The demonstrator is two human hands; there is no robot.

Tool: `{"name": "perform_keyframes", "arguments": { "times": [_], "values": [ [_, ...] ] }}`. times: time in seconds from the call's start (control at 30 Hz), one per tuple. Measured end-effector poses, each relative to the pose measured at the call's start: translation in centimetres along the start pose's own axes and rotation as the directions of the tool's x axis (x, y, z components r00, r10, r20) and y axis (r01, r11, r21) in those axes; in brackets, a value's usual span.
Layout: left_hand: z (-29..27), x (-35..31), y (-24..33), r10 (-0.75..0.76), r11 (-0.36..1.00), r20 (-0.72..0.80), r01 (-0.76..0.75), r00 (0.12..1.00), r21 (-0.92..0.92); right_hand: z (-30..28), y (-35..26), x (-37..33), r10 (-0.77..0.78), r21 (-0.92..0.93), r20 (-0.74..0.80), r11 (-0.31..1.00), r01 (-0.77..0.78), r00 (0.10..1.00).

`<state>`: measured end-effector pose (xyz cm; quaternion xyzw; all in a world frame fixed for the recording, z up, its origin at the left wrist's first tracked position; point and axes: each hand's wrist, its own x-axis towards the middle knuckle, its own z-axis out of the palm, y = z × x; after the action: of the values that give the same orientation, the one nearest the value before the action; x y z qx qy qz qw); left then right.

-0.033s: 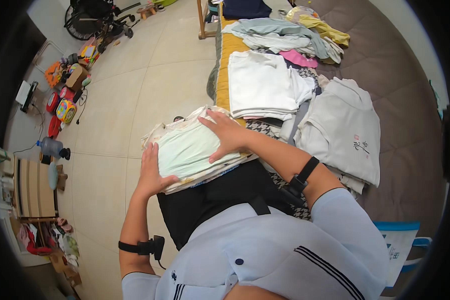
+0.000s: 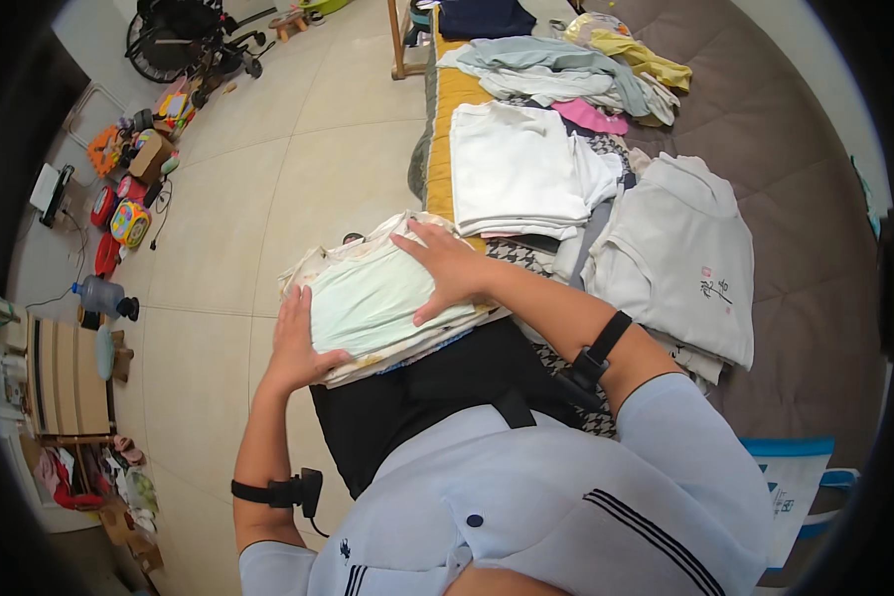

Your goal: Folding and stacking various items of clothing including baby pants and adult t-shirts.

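Garment stack (image 2: 366, 310): matt cloth (lightly creased); floor (image 2: 219, 248): smooth tile.

Looks like a home, and a well lived-in one! Shows pale, square floor tiles (image 2: 209, 377) down the left, bordered by bright, many-coloured plastic toys (image 2: 130, 223) and a beige panelled cabinet (image 2: 74, 375). Has a black, large-wheeled chair (image 2: 161, 48) parked at the far end. And over on the right, opens out into a wide, bed-like spread of brown quilted fabric (image 2: 730, 129), next to folded white cloth garments (image 2: 512, 164) and a rumpled heap of grey-blue and yellow clothing (image 2: 576, 65). Even has a neat stack of pale-green and cream cloth garments (image 2: 368, 308) up close.
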<state>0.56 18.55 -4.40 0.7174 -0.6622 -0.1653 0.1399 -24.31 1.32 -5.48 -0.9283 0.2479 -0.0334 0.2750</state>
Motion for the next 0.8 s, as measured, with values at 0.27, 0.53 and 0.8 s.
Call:
{"name": "perform_keyframes", "arguments": {
  "times": [0.27, 0.53, 0.8],
  "values": [
    [-3.4, 3.6, 5.6, 0.149, 0.986, -0.169, -0.133, 0.974, 0.104, 0.2, 0.2, 0.0, -0.002, -0.017, 0.025, 1.0, 0.002, 1.0],
    [0.9, 4.0, 4.1, 0.145, 0.976, -0.058, -0.133, 0.988, 0.175, 0.1, 0.3, -0.2, -0.03, 0.018, 0.022, 0.999, 0.03, 0.999],
    [0.9, 4.4, 2.6, 0.145, 0.989, -0.042, -0.143, 0.989, 0.046, 0.8, 1.9, 0.5, -0.103, 0.067, 0.011, 0.992, 0.102, 0.995]
  ]
}}
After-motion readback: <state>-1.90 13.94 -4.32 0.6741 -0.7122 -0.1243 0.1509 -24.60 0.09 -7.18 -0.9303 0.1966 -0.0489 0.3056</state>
